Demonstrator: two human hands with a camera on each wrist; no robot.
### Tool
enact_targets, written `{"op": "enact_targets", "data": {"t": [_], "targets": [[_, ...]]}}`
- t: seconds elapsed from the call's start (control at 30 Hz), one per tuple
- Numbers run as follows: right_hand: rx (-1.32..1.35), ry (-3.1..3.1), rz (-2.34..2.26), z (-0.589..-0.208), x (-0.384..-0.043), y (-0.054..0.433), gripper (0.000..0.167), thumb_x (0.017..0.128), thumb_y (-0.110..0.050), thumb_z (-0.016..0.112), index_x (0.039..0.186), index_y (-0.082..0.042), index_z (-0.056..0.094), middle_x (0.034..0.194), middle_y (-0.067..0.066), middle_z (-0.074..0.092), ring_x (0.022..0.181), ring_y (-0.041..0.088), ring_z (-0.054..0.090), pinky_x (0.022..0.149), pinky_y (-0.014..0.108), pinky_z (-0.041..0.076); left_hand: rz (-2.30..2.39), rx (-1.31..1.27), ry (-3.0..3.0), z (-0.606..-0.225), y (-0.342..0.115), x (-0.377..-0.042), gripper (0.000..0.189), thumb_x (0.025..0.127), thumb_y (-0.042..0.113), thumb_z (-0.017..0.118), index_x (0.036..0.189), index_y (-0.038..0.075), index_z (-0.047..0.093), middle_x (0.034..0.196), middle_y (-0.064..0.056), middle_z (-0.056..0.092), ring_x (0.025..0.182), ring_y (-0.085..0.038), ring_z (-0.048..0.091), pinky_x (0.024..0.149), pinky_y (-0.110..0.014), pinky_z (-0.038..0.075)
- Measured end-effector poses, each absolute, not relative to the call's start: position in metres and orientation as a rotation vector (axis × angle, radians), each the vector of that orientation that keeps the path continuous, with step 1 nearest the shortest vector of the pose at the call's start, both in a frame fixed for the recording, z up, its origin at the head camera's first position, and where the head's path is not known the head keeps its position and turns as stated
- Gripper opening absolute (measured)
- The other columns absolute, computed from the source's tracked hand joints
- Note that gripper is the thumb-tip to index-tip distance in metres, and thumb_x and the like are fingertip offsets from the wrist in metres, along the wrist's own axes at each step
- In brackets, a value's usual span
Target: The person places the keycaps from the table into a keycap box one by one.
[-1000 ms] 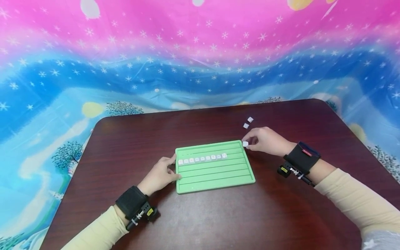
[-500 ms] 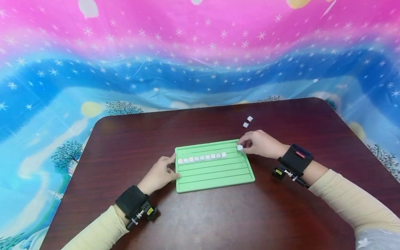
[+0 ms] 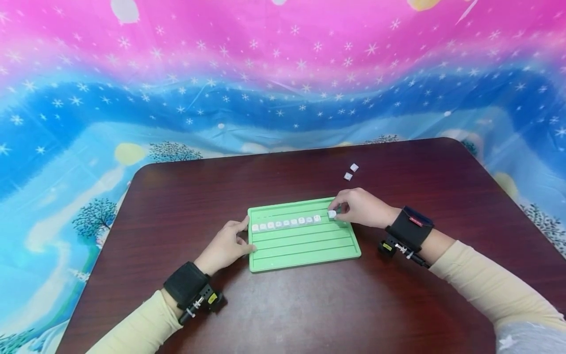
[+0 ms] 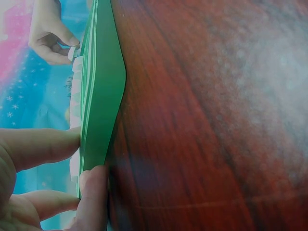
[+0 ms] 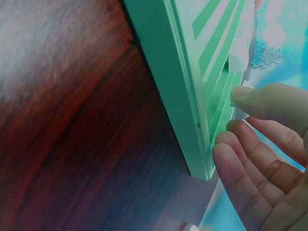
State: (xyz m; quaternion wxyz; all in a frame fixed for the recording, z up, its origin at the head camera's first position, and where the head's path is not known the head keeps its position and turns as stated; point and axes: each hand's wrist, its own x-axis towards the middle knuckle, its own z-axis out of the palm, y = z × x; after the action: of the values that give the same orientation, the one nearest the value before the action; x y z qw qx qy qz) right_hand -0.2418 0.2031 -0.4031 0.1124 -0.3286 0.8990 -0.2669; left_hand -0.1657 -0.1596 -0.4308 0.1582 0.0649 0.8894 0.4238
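Note:
A shallow green tray [image 3: 305, 250] with long parallel grooves lies on the table. My left hand [image 3: 224, 247] holds its left edge, thumb and fingers spread along the rim and side wall. Several white keycaps [image 3: 286, 223] stand in a row in one groove, starting from that edge. Between thumb and fingertip, my right hand [image 3: 364, 207] pinches a white keycap [image 3: 332, 214], just right of the row's end. In the right wrist view this pinched keycap [image 5: 242, 113] is partly covered by the thumb; whether it touches the tray I cannot tell.
Two loose white keycaps, one nearer [image 3: 348, 176] and one farther [image 3: 354, 167], lie on the dark wooden table [image 3: 212, 191] beyond the right hand. A patterned cloth [image 3: 265, 113] hangs behind the table's far edge.
My right hand has moved left from the tray's upper right corner, carrying the pinched keycap over the tray toward the row. The left hand and the tray have stayed in place.

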Motion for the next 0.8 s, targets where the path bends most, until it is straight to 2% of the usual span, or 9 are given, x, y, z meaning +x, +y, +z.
{"op": "enact_targets", "data": {"t": [0.8], "targets": [[-0.995,2.593,-0.736,-0.406,-0.243,0.188,0.021,0.09,-0.003,0.076,0.11,-0.007,0.078,0.108,0.005,0.069,0.085,0.012,0.061,0.077,0.035,0.052,1.2,0.172,2.547,-0.426,-0.158,-0.166,0.083,0.091,0.004,0.077,0.157,-0.005,0.028,0.13,-0.024,0.049,0.077,-0.017,0.054,0.068,-0.032,0.044]]}}
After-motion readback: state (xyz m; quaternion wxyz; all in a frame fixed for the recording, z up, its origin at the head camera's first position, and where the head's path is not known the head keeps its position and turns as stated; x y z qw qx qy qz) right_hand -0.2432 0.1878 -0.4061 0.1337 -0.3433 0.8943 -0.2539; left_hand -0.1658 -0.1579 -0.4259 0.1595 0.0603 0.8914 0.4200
